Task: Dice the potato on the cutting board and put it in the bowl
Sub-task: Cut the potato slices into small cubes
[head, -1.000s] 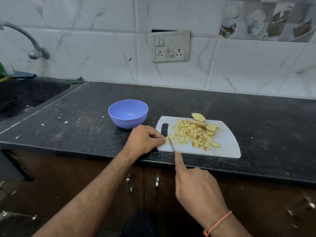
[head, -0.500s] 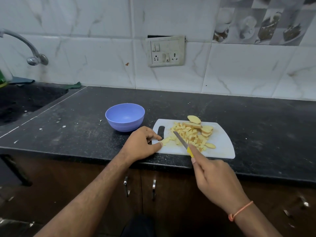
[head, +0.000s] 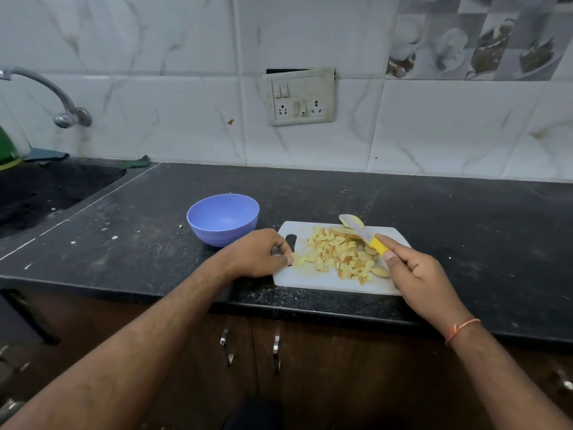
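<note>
A white cutting board (head: pixel 310 282) lies near the counter's front edge with a heap of diced potato (head: pixel 333 254) on it and a few uncut slices (head: pixel 344 232) at its far side. My right hand (head: pixel 415 271) grips a yellow-handled knife (head: pixel 366 235), whose blade points away over the slices. My left hand (head: pixel 259 252) rests with curled fingers on the board's left end, its fingertips against the nearest potato bits. An empty blue bowl (head: pixel 223 219) stands just left of the board.
The black counter (head: pixel 465 218) runs right and back to a tiled wall with a switch panel (head: pixel 299 96). A dark sink (head: pixel 37 193) and a tap (head: pixel 46 91) are at the far left. Cabinet doors with metal handles (head: pixel 226 347) lie below the counter edge.
My right hand has carried the knife from the board's left end rightwards across the potato to the far slices. My left hand has stayed at the board's left end.
</note>
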Motion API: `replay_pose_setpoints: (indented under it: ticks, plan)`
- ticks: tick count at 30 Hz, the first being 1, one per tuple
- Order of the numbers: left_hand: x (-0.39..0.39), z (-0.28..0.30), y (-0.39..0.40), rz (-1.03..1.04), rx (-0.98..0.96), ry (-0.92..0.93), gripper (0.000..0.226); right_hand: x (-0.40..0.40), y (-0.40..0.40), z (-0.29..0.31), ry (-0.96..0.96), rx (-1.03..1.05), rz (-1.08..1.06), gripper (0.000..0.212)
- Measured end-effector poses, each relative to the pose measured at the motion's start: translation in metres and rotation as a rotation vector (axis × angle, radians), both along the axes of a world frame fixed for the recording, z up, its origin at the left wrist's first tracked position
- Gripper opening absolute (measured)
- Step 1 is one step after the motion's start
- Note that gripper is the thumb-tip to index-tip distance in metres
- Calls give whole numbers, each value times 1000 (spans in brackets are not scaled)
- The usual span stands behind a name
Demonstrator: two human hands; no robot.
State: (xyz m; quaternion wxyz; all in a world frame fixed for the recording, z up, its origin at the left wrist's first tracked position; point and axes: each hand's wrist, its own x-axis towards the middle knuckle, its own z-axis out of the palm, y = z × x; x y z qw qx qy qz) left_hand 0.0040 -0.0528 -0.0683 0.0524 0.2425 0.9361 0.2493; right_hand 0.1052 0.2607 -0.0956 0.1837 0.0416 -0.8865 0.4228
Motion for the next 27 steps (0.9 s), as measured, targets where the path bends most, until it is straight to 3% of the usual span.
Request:
replay_pose_setpoints:
  ticks: [7, 15, 20, 27]
  plan:
    - [-9, 7, 23, 58, 299, 59, 2, -7, 5, -4, -30, -92, 19, 36]
    - [-23, -1, 31, 12, 232, 130, 44, -5, 3, -1, -50, -143, 1, 36]
    - [-30, -3, 29, 13, 268, 131, 46, -4, 4, 4, -46, -328, -5, 35]
    - [-40, 3, 34, -19, 132, 111, 45, -9, 9, 1, -47, -465, 35, 38]
